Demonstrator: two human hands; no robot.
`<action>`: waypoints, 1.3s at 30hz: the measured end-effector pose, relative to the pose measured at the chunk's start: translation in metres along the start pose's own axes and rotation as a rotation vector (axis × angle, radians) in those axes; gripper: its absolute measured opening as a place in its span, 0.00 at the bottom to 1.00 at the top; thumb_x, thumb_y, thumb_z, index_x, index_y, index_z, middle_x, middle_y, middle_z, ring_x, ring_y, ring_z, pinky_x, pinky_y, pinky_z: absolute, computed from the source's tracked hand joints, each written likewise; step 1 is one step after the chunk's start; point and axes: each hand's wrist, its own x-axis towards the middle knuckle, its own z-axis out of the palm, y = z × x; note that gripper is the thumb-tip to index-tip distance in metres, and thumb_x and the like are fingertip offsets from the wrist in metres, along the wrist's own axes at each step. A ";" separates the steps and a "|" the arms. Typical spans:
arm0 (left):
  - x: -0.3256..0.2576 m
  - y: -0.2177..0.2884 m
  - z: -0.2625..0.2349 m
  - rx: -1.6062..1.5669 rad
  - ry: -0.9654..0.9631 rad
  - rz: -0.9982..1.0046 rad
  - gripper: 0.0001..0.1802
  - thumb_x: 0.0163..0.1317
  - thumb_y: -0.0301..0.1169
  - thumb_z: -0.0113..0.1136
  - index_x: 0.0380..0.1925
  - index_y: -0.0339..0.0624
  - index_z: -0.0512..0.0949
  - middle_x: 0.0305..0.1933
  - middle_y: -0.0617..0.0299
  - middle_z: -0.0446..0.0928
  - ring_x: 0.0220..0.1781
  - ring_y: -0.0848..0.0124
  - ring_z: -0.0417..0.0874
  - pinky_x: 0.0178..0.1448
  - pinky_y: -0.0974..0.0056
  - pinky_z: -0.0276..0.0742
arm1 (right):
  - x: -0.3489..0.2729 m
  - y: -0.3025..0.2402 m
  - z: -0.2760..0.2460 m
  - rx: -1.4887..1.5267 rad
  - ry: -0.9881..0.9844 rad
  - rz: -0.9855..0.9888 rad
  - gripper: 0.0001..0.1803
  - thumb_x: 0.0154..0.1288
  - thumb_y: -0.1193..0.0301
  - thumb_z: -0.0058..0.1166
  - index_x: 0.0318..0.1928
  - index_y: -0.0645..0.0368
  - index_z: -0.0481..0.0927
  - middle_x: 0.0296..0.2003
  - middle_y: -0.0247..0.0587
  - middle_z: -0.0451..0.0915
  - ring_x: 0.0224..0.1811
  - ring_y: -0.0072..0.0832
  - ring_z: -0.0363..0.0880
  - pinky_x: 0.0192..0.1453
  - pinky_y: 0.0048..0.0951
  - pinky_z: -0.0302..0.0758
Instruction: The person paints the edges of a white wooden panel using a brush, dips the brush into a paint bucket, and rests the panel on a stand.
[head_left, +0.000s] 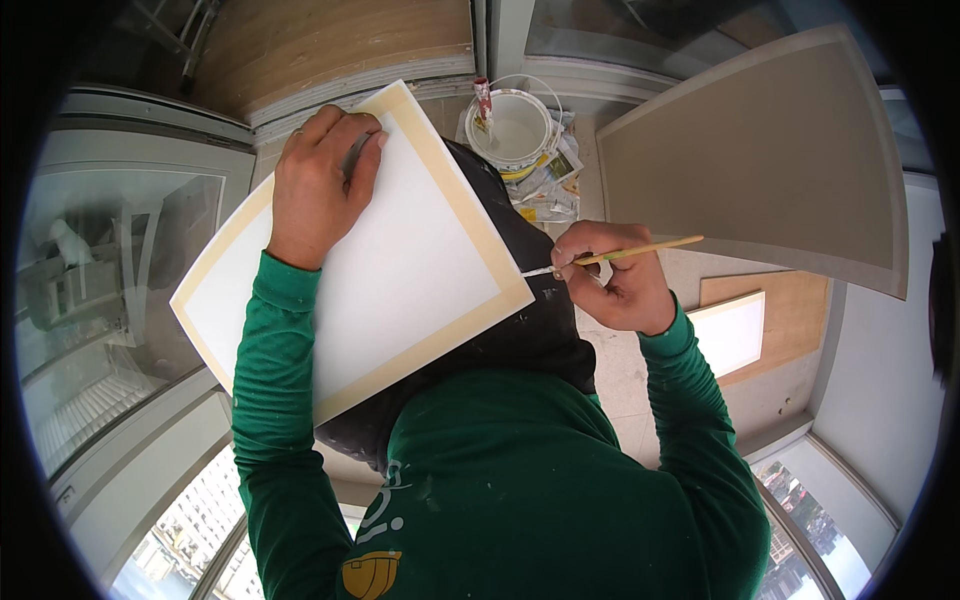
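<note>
A white rectangular panel (390, 250) with a tan masked border lies tilted across my lap. My left hand (325, 180) is closed at its far left edge, fingers bent over the edge and thumb on the front. In my right hand (615, 275) a slim paintbrush (655, 247) with a yellowish wooden handle is pinched between thumb and fingers. The brush's whitish tip points left and meets or nearly meets the panel's right edge, close to its near right corner. Whether it touches cannot be made out.
Beyond my knees stands a white paint bucket (520, 130) with a wire handle, a red-handled brush (484, 103) at its rim and newspaper (548, 190) beneath. A large grey-brown panel (760, 160) leans at the right. Behind my right arm, a smaller white panel (730, 335) rests on a brown board (795, 325).
</note>
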 end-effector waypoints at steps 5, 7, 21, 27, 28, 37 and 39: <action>0.001 0.001 -0.001 0.012 0.006 0.018 0.05 0.66 0.21 0.69 0.40 0.35 0.85 0.38 0.54 0.82 0.36 0.57 0.85 0.41 0.59 0.81 | 0.003 0.007 0.004 -0.052 0.024 -0.006 0.10 0.58 0.84 0.58 0.40 0.60 0.81 0.31 0.37 0.85 0.25 0.22 0.77 0.30 0.24 0.71; 0.001 0.001 -0.001 0.012 0.010 0.014 0.05 0.65 0.21 0.69 0.40 0.35 0.85 0.38 0.54 0.82 0.36 0.57 0.85 0.42 0.59 0.82 | 0.007 0.010 0.005 -0.068 0.040 -0.007 0.10 0.60 0.83 0.59 0.42 0.60 0.81 0.32 0.37 0.85 0.25 0.22 0.76 0.30 0.24 0.71; -0.001 0.000 0.001 -0.015 -0.010 -0.031 0.06 0.65 0.25 0.70 0.41 0.40 0.85 0.39 0.55 0.82 0.39 0.51 0.84 0.46 0.53 0.81 | 0.011 0.012 0.002 -0.076 0.028 -0.068 0.10 0.62 0.85 0.59 0.43 0.61 0.82 0.34 0.36 0.85 0.27 0.21 0.76 0.30 0.23 0.71; 0.000 0.001 0.002 -0.024 -0.004 -0.030 0.06 0.65 0.26 0.70 0.41 0.40 0.85 0.39 0.55 0.82 0.39 0.50 0.84 0.46 0.52 0.81 | 0.015 0.010 0.007 -0.088 0.077 -0.041 0.10 0.61 0.84 0.59 0.42 0.61 0.82 0.33 0.37 0.85 0.28 0.20 0.76 0.31 0.23 0.72; 0.001 0.001 0.002 -0.027 -0.003 -0.028 0.06 0.65 0.26 0.70 0.41 0.40 0.85 0.39 0.55 0.82 0.39 0.50 0.84 0.46 0.52 0.81 | 0.014 0.010 0.006 -0.081 0.062 -0.046 0.10 0.61 0.85 0.59 0.42 0.61 0.82 0.34 0.37 0.85 0.27 0.20 0.76 0.31 0.23 0.72; 0.000 0.002 0.001 -0.019 -0.010 -0.035 0.06 0.65 0.26 0.70 0.41 0.41 0.85 0.40 0.55 0.82 0.39 0.50 0.84 0.46 0.52 0.80 | 0.016 0.011 0.008 -0.094 0.093 -0.051 0.10 0.61 0.84 0.59 0.42 0.61 0.82 0.33 0.36 0.85 0.27 0.20 0.76 0.30 0.23 0.71; 0.000 0.002 0.002 -0.022 -0.004 -0.026 0.06 0.65 0.26 0.70 0.41 0.41 0.85 0.40 0.55 0.82 0.39 0.50 0.83 0.46 0.52 0.80 | 0.014 0.010 0.008 -0.063 0.056 -0.027 0.10 0.60 0.84 0.59 0.42 0.61 0.82 0.33 0.36 0.85 0.27 0.20 0.76 0.30 0.23 0.71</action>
